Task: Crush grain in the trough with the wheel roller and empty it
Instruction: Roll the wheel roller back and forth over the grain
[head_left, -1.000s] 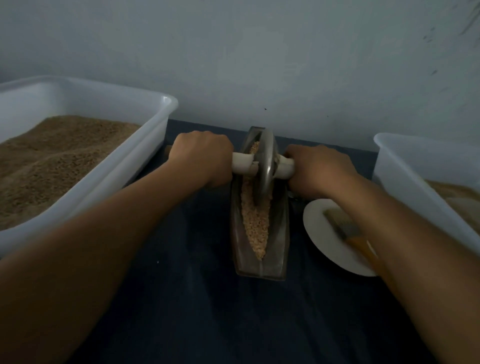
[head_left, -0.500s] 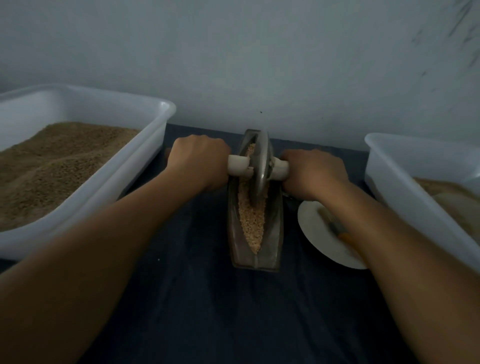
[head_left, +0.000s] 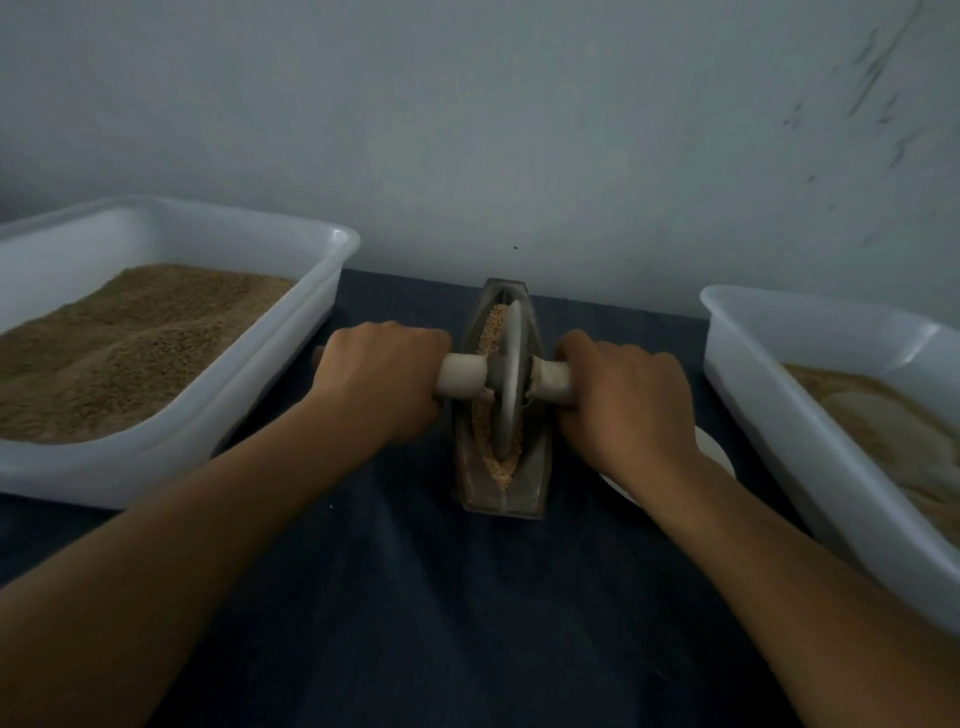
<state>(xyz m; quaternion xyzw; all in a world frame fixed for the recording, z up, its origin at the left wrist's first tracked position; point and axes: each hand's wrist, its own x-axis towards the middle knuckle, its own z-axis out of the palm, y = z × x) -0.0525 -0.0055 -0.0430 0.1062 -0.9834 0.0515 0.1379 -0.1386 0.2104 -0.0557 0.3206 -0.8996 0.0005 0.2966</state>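
Note:
A narrow boat-shaped metal trough (head_left: 532, 486) stands in the middle of the dark cloth, end toward me. Tan grain (head_left: 493, 332) lies along its groove. The metal disc of the wheel roller (head_left: 508, 379) stands upright in the groove, near the trough's middle. A pale axle handle sticks out on both sides of the disc. My left hand (head_left: 382, 379) grips the left end of the handle. My right hand (head_left: 621, 395) grips the right end.
A large white tub (head_left: 270, 415) with brown grain sits at the left. Another white tub (head_left: 769, 395) with paler crushed grain sits at the right. A white plate (head_left: 719, 449) lies between trough and right tub, mostly hidden by my right arm. A wall stands behind.
The wheel roller has rolled toward me along the trough, from the far end to about the middle. Both hands came back with it. The brush on the plate is now hidden.

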